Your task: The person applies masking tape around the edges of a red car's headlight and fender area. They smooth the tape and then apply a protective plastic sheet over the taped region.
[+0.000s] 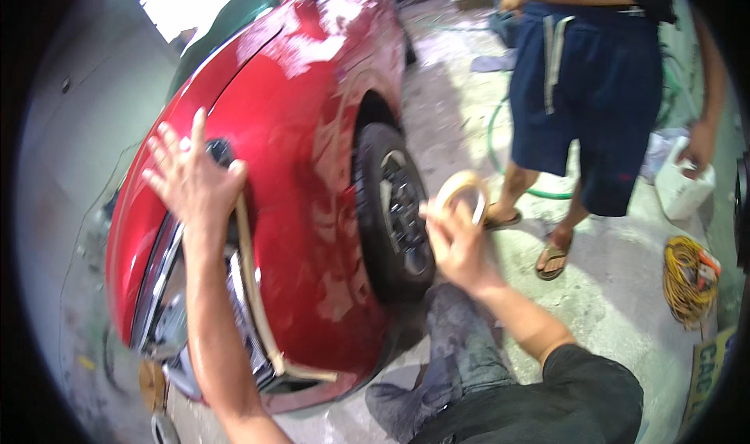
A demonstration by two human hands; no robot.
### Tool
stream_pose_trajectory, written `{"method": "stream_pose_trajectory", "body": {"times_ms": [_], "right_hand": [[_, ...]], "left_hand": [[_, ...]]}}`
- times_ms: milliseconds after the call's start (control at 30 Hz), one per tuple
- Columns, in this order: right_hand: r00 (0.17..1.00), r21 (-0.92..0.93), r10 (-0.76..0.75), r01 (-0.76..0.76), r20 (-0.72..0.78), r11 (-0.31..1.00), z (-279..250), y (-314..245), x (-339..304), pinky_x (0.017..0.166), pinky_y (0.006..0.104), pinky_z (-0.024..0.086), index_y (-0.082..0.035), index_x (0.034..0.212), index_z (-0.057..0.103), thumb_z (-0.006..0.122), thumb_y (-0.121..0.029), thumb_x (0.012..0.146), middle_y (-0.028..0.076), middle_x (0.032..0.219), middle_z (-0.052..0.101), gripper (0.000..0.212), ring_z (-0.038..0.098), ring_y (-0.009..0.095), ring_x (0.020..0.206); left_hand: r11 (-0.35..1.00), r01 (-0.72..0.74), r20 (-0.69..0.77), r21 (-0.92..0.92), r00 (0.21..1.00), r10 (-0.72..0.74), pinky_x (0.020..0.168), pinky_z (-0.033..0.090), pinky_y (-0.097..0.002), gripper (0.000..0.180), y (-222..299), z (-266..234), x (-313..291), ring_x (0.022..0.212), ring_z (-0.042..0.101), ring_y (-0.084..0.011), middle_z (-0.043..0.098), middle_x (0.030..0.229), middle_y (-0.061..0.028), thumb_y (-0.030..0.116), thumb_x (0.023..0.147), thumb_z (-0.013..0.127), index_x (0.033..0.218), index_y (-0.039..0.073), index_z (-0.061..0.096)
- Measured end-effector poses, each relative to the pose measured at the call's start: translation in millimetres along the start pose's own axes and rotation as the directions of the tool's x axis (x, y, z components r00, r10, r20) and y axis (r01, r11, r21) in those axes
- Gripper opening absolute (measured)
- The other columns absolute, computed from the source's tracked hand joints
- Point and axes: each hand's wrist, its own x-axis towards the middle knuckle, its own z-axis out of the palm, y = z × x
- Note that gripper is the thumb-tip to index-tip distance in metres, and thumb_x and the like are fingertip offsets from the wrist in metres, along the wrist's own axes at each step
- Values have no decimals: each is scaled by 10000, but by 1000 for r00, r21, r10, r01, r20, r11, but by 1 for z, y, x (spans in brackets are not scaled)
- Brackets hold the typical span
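Note:
My left hand lies with fingers spread at the front corner of a red car, over the top end of the headlight. A pale strip of masking tape runs along the headlight's edge and bends at its lower corner. In my right hand, held in the air beside the front wheel, is a roll of masking tape. The fingers close around the roll, partly through its ring. Whether a strip stretches between the two hands cannot be made out.
Another person in dark blue shorts and sandals stands at the right, one hand on a white jug. A green hose and a coiled yellow cord lie on the concrete floor.

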Motion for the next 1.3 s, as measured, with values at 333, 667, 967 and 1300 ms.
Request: {"method": "stream_pose_trajectory", "body": {"times_ms": [333,667,967,1300], "right_hand": [[810,-239,453,-388,373,890,-6,88,-272,939,507,550,-82,1259,654,670,-162,942,194,1163,718,328,693,401,1099],[769,-270,380,-275,514,923,4,87,-272,840,554,547,-70,1284,535,636,-198,982,211,1110,718,343,701,442,997],[806,-287,346,-228,481,930,11,99,-284,904,494,556,-63,1276,561,618,-255,1019,106,1301,627,326,688,389,1076],[787,-339,362,-207,500,918,24,129,-302,1190,480,377,-44,1318,670,613,-262,977,184,1377,645,409,539,370,1362]], "left_hand": [[939,-308,-173,-151,944,281,1307,110,-573,667,-5,3,-42,1630,150,-325,227,1741,-158,81,885,705,1527,123,529],[865,-485,-96,-127,874,476,1330,67,-533,661,-20,22,-98,1599,269,-301,394,1663,-195,91,895,499,1526,-102,453],[860,-477,-132,-183,879,459,1308,81,-619,560,-43,-1,-136,1568,309,-393,436,1619,-240,107,897,585,1439,-36,591],[885,-381,-46,-269,922,383,1274,122,-631,652,-75,-20,-189,1589,303,-313,376,1692,-138,181,924,586,1569,160,495]]}}
